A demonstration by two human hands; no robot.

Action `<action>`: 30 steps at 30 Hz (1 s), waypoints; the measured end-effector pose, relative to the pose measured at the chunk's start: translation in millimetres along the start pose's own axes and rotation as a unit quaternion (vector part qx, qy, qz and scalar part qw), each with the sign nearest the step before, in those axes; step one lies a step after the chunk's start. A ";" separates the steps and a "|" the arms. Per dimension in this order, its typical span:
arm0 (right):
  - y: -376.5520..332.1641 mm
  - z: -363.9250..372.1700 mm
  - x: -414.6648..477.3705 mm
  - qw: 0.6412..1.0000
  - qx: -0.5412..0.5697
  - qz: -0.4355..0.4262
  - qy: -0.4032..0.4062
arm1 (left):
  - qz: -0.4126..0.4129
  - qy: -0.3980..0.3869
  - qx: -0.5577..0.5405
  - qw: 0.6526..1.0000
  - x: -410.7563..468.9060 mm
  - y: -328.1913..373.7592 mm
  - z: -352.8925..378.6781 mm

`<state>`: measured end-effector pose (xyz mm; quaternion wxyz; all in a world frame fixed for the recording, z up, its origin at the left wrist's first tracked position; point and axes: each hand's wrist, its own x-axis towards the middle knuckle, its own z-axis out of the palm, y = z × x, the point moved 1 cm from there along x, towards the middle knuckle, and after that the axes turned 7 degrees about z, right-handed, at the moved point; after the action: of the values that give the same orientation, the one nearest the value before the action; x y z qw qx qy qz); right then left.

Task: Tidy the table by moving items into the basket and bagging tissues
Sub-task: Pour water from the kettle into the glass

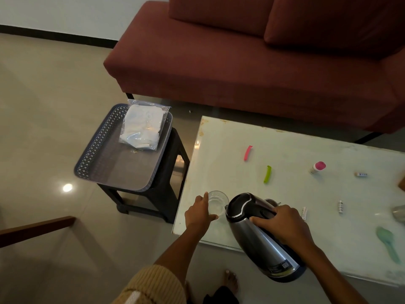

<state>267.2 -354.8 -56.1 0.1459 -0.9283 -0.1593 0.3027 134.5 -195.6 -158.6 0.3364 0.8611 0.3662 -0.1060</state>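
Note:
My right hand (285, 227) grips the black handle of a steel electric kettle (260, 235), tilted with its spout over a clear glass (217, 201). My left hand (198, 212) holds that glass at the table's near left corner. A grey lattice basket (92, 148) sits on a black stool to the left, with a clear bag of white tissues (142, 126) lying in its far end. On the glass table (285, 145) lie a pink clip (247, 152), a green clip (267, 174) and a pink-capped small bottle (318, 167).
Small white items (340, 206) lie scattered on the right of the table, plus a green spoon (388, 243) near the front right. A dark red sofa (241, 73) stands behind the table. A wooden edge (37, 229) juts in at the left over tiled floor.

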 end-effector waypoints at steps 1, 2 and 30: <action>-0.3 -0.2 -0.2 1.000 0.000 0.001 0.001 | 0.000 0.000 0.000 1.000 0.2 -0.1 0.1; -0.5 -0.3 -0.4 1.000 -0.001 0.001 0.003 | 0.001 -0.001 0.000 1.000 0.5 -0.1 0.2; -4.4 -3.0 -2.2 1.000 -0.009 0.003 0.001 | 0.003 0.000 0.008 1.000 2.5 -1.3 1.6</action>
<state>266.5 -352.2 -51.0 0.1368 -0.9302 -0.1596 0.3008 135.5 -194.6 -161.6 0.3296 0.8649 0.3631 -0.1075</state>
